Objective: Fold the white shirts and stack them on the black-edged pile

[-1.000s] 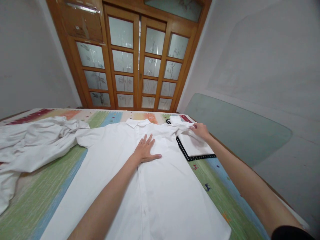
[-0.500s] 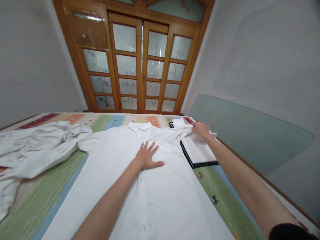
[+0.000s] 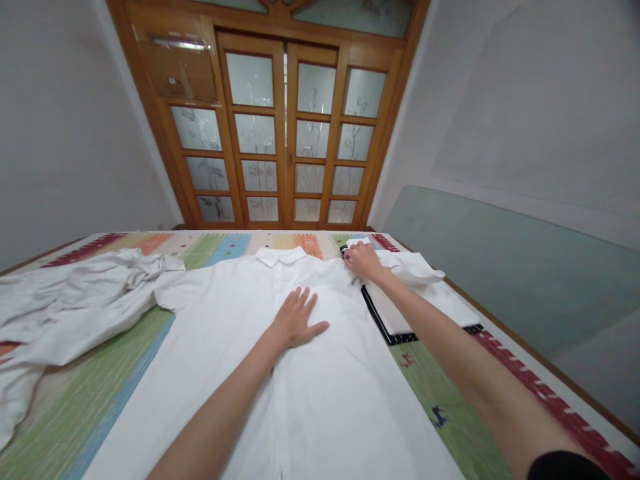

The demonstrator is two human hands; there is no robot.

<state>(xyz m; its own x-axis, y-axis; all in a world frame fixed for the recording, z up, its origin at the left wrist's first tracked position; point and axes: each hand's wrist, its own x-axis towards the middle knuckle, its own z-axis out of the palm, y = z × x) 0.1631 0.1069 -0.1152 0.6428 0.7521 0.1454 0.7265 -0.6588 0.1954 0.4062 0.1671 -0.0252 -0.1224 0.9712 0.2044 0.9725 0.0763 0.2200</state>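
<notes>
A white short-sleeved shirt (image 3: 280, 393) lies spread flat, collar away from me, on a striped bed cover (image 3: 125, 347). My left hand (image 3: 296, 319) rests flat on the shirt's chest with fingers spread. My right hand (image 3: 364, 261) reaches to the shirt's right shoulder and presses on the cloth there, fingers bent over it; whether it pinches the cloth I cannot tell. The shirt's right sleeve (image 3: 415, 270) lies rumpled to the right of that hand, over a folded white cloth with a black border (image 3: 400, 333).
A heap of crumpled white garments (image 3: 75, 300) lies at the left of the bed. Wooden doors with frosted panes (image 3: 285, 133) stand beyond the bed's far edge. A wall with a green lower panel (image 3: 500, 267) runs along the right.
My right hand has moved left from the sleeve's outer end to the shirt's shoulder. The left hand stays flat on the chest. The view has shifted slightly.
</notes>
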